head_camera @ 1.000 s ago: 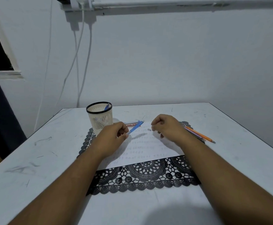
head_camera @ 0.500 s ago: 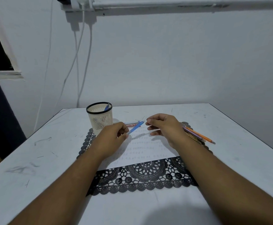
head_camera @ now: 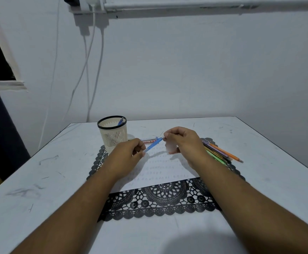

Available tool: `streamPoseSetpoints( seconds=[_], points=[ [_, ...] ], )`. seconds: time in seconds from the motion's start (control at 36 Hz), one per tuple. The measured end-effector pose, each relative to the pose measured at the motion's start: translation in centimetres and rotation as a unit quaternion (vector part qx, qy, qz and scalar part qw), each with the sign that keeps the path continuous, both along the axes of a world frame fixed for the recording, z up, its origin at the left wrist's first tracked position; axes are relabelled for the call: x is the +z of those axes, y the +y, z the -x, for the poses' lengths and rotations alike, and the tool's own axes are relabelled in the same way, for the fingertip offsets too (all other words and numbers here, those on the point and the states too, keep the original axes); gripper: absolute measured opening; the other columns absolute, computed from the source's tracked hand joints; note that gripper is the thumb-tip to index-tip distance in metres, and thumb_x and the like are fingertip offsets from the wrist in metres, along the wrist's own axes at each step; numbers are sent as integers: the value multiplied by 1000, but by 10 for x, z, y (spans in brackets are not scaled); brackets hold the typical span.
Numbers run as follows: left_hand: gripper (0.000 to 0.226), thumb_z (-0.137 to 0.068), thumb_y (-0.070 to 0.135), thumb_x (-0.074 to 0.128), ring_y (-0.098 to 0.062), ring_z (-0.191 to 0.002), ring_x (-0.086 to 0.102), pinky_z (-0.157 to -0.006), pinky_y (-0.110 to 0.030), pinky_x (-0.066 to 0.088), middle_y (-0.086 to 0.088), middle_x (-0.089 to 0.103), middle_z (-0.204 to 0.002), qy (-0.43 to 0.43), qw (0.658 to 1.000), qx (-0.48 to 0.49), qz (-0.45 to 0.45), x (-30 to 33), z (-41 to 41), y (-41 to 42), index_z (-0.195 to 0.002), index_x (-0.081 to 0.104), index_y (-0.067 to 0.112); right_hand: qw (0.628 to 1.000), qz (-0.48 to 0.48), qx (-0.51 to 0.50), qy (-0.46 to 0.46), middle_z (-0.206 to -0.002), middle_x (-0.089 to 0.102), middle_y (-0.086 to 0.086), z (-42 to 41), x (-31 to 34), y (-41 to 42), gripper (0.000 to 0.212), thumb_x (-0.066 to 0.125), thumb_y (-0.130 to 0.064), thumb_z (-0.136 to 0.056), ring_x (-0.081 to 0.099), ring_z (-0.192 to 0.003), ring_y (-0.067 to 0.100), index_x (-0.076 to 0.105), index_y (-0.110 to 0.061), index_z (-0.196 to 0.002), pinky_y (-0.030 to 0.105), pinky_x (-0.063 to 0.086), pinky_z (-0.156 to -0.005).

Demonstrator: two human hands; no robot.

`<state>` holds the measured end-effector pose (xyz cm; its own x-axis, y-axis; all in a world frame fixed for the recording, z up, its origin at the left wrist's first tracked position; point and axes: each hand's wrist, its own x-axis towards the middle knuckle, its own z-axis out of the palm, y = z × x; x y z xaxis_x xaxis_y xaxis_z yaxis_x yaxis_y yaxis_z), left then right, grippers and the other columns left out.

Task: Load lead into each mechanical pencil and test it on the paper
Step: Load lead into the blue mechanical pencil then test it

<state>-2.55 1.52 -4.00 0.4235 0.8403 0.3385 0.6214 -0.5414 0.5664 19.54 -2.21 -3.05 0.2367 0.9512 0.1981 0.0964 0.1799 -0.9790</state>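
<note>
My left hand (head_camera: 129,153) grips a blue mechanical pencil (head_camera: 153,144) by its lower end, tilted up to the right above the paper. My right hand (head_camera: 182,142) has thumb and forefinger pinched together at the pencil's upper end; what they pinch is too small to see. The white paper (head_camera: 160,173), with rows of faint pencil marks, lies on a black lace mat (head_camera: 160,200). A small red-labelled lead case (head_camera: 147,141) lies just behind the pencil. Several coloured pencils (head_camera: 221,153) lie on the mat to the right of my right hand.
A cream mesh cup (head_camera: 112,134) with a black rim holds a blue pen at the mat's back left corner. The white table (head_camera: 39,180) is scuffed, its edges near on both sides. Cables hang down the wall behind.
My right hand rose from the paper and moved left to the blue pencil's upper end, fingertips pinched. The left hand and pencil stayed almost still.
</note>
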Motion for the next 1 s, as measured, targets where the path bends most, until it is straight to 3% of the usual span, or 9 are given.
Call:
streamPoseSetpoints(
  seconds=[0.56,0.69,1.0],
  points=[
    [10,-99,22,68,-3,-86,61,-71,-20,45,14,68,-91,-3,1000,-4,-11,0,1,-1,-97,66,31,999,-10,-18,-33,-78,77,-10,2,0,-1,9,73,-17,-97,67,-64,-2,77,-9,-99,29,58,-58],
    [11,-99,22,67,-3,-86,61,-73,-23,49,14,68,-92,-4,1000,-5,-11,1,1,-1,-96,66,33,998,-15,-15,-56,-84,79,-1,3,-1,-1,12,73,-21,-98,71,-72,11,77,-10,-99,35,59,-63],
    [10,-99,22,67,-5,-88,63,-78,-28,53,14,69,-94,-11,1000,4,-4,1,1,-2,-98,67,32,991,-49,-29,-117,-83,78,-4,3,-3,-4,12,72,-25,-99,70,-75,13,78,-16,-94,38,60,-64]
  ],
)
